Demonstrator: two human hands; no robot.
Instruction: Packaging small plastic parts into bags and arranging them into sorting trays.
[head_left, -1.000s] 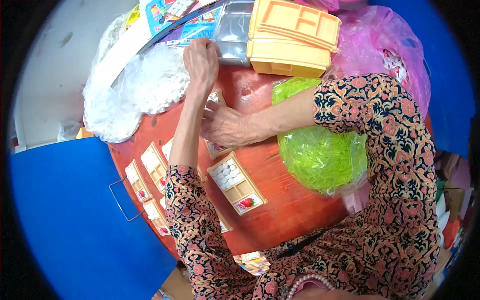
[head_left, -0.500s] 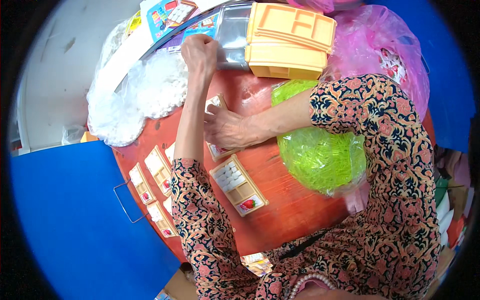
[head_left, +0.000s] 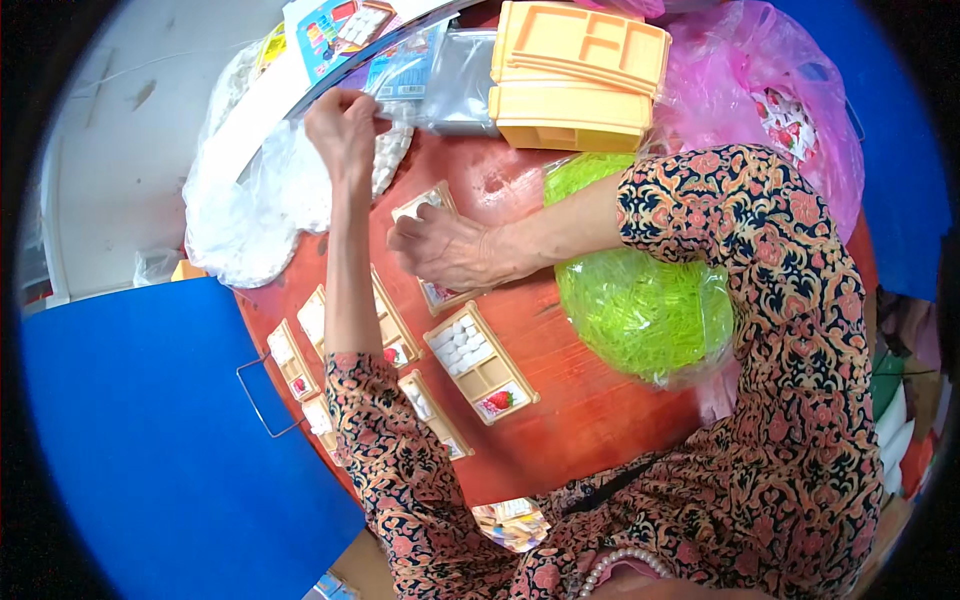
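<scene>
My left hand (head_left: 345,130) is closed in a pinch beside a clear bag of small white pieces (head_left: 392,160) at the back left; what its fingers hold is hidden. My right hand (head_left: 445,248) lies across a small cream tray (head_left: 436,197), fingers curled down over it, and their tips and anything in them do not show. A strawberry picture peeks out below that hand. Closer to me is another compartment tray (head_left: 480,362), with white pieces in its large section, two bare small sections and a strawberry picture at its near end.
More trays (head_left: 292,358) lie left, partly under my left forearm. Behind stand stacked cream trays (head_left: 575,115), a clear plastic sleeve (head_left: 465,85) and a printed card (head_left: 340,30). A bag of green shreds (head_left: 650,315) and a pink bag (head_left: 770,60) are at the right of the red table (head_left: 590,420).
My left hand has moved left and slightly nearer, away from the plastic sleeves to the white pieces. My right hand has shifted slightly left, its fingers more curled.
</scene>
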